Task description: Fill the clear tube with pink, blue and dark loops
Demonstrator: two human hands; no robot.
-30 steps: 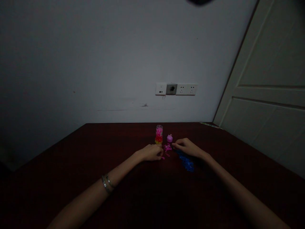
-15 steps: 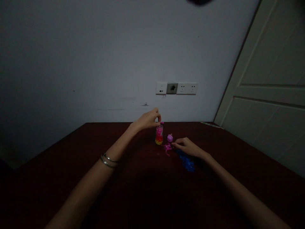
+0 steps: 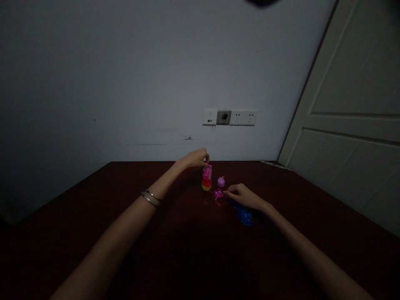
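Wall [image 3: 140, 83]: pale, with scuff marks low down, standing behind the surface.

Surface [image 3: 131, 179]: dark reddish brown, its far edge against the wall; carries all the small items below.

Door [image 3: 350, 154]: pale, panelled, at the far right.

Left hand [image 3: 196, 158]: raised over the mouth of the jar, the forearm reaching in from the lower left. Fingers bent and drawn together at the rim, a bit of pink showing just beneath them; whether they pinch it cannot be told.

Right hand [image 3: 245, 196]: low over the surface, just right of the pink pieces. Thumb and forefinger tips brought close together; whether anything is gripped between them cannot be told.

Wall sockets [image 3: 242, 118]: a row of white plates with one grey unit among them, above the surface.

Blue pile [image 3: 244, 216]: crumpled and shiny, lying beneath and in front of the right hand.

Jar [image 3: 206, 179]: clear, upright, below the left hand; contents layered yellow at the bottom, red in the middle, pink at the top.

Bracelets [image 3: 150, 201]: two, silvery, around the left forearm.

Pink pieces [image 3: 218, 194]: thin, stringy, in a loose heap between jar and right hand.

Lid [image 3: 221, 182]: light purple, looped on top, just behind the pink pieces and right of the jar.
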